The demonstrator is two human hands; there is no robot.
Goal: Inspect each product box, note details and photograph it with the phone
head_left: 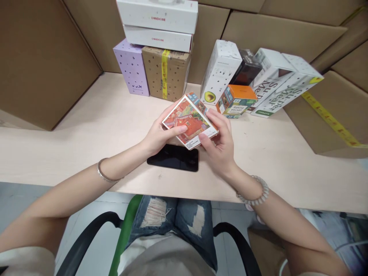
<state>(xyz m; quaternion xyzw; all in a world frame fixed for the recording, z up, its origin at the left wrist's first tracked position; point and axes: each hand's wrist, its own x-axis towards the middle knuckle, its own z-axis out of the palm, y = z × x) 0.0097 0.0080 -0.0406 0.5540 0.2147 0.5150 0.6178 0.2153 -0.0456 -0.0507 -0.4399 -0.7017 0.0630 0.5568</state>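
Between my two hands I hold a small box (188, 117) with a red-orange picture in a white border on the face turned up to me. My left hand (161, 134) grips its left side, the thumb lying across the picture. On the right side, my right hand (221, 142) has its thumb near the lower corner and its fingers along the far edge. The box is tilted above the table, and its underside is hidden. Below it a black smartphone (175, 158) lies flat, screen dark. An orange-topped box marked "Baking" (237, 101) stands just beyond my right hand.
Behind stand a purple box (132, 69), a brown taped box (166, 73) bearing white boxes (158, 23), a white avocado box (220, 69), a dark box (246, 67) and "Super Meal" boxes (287, 84). Large cartons (43, 57) flank the table (86, 119). A chair armrest (86, 237) is below.
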